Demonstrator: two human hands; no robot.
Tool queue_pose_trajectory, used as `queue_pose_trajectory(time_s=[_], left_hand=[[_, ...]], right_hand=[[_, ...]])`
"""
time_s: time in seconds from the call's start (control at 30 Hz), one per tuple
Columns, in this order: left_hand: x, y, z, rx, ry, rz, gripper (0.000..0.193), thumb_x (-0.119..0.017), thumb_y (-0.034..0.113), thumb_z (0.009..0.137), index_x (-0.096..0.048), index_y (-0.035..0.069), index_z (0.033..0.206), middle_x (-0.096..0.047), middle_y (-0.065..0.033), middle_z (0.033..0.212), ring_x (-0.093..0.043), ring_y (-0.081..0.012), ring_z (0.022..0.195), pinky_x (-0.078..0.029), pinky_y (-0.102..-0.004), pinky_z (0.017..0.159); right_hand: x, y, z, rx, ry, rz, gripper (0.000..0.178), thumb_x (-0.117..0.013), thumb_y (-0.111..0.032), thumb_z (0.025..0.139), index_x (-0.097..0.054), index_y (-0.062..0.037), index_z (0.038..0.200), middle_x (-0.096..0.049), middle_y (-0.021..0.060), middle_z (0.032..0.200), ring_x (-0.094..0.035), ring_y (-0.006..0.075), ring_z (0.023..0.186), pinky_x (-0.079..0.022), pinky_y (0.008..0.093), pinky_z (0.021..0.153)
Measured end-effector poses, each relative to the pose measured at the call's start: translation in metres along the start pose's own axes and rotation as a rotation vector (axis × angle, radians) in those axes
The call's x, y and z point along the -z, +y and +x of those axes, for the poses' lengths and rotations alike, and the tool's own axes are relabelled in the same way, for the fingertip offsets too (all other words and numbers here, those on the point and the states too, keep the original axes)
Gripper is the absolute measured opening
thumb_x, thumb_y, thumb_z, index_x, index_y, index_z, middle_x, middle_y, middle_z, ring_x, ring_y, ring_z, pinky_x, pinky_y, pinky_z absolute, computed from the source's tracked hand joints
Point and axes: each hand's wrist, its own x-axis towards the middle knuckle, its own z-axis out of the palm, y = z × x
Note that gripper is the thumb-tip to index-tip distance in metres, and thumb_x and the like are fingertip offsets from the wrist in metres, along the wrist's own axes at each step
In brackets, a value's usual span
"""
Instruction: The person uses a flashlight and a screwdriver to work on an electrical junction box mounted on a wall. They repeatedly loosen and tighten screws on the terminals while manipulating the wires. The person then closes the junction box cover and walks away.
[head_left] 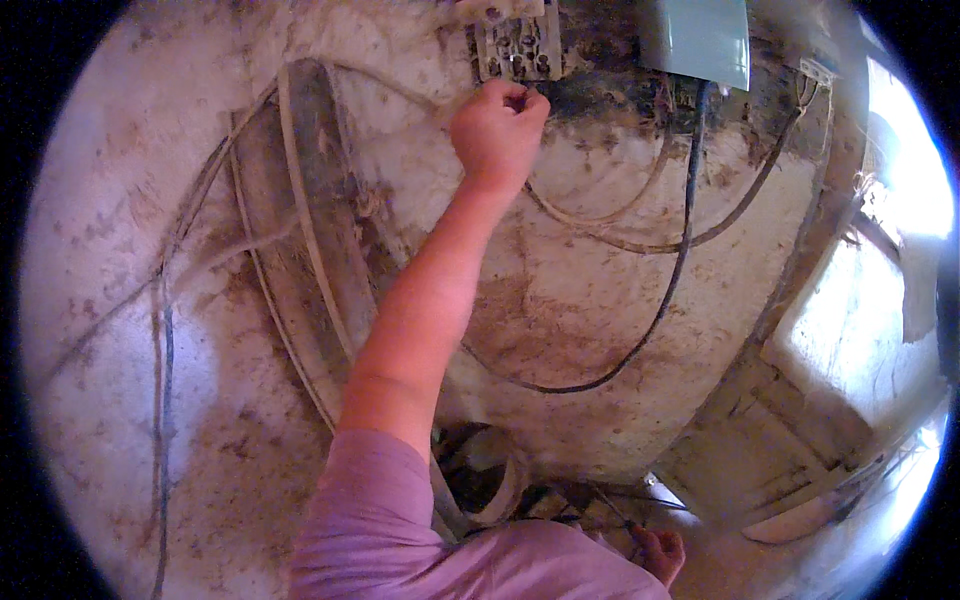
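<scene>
My left hand [497, 130] is raised to the wall with thumb and fingers pinched together. Its fingertips are just under a dirty terminal block [518, 45] with rows of screw holes; what they pinch is too small to make out. Low on the right, my right hand [662, 555] is curled closed, partly behind my pink shirt. A thin dark rod [618, 510] seems to come up out of it; its kind does not show. A dark cable [665, 300] loops down the wall beside my left forearm.
A pale green box cover [695, 40] is at the upper right, with the cable below it. A small connector [818, 70] with wires sits further right. A long wooden board [300, 190] leans left, with wires [165, 400] hanging beyond. Bright light enters at right.
</scene>
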Motion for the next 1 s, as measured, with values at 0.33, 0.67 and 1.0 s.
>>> queue_pose_trajectory(time_s=[0.33,0.67,1.0], left_hand=[[0.0,0.008,0.001,0.08,-0.037,0.139,0.018,-0.07,0.026,0.064,-0.066,0.009,0.071,-0.064,-0.0086,0.061,-0.061,-0.0223,0.054,-0.048,-0.0335,0.054],[-0.01,0.01,-0.001,0.141,-0.007,0.126,0.018,-0.07,0.024,0.065,-0.066,0.007,0.07,-0.063,-0.0086,0.06,-0.061,-0.0223,0.054,-0.048,-0.0335,0.054],[-0.016,0.01,-0.007,0.12,0.06,0.038,0.016,-0.068,0.02,0.069,-0.066,0.005,0.073,-0.064,-0.009,0.063,-0.061,-0.0224,0.056,-0.048,-0.0339,0.055]], right_hand=[[-0.004,0.01,0.005,0.01,-0.038,0.022,0.02,-0.076,-0.009,0.064,-0.057,-0.0053,0.068,-0.058,0.0002,0.063,-0.048,0.0071,0.056,-0.038,0.0217,0.054],[-0.008,-0.008,-0.001,-0.018,-0.041,-0.027,0.018,-0.075,-0.006,0.064,-0.057,-0.0055,0.066,-0.057,-0.0013,0.062,-0.047,0.0063,0.056,-0.037,0.0218,0.053],[0.003,0.022,0.014,0.068,-0.074,0.044,0.018,-0.075,-0.008,0.064,-0.057,-0.006,0.066,-0.054,-0.0033,0.061,-0.044,0.0056,0.056,-0.036,0.0219,0.053]])
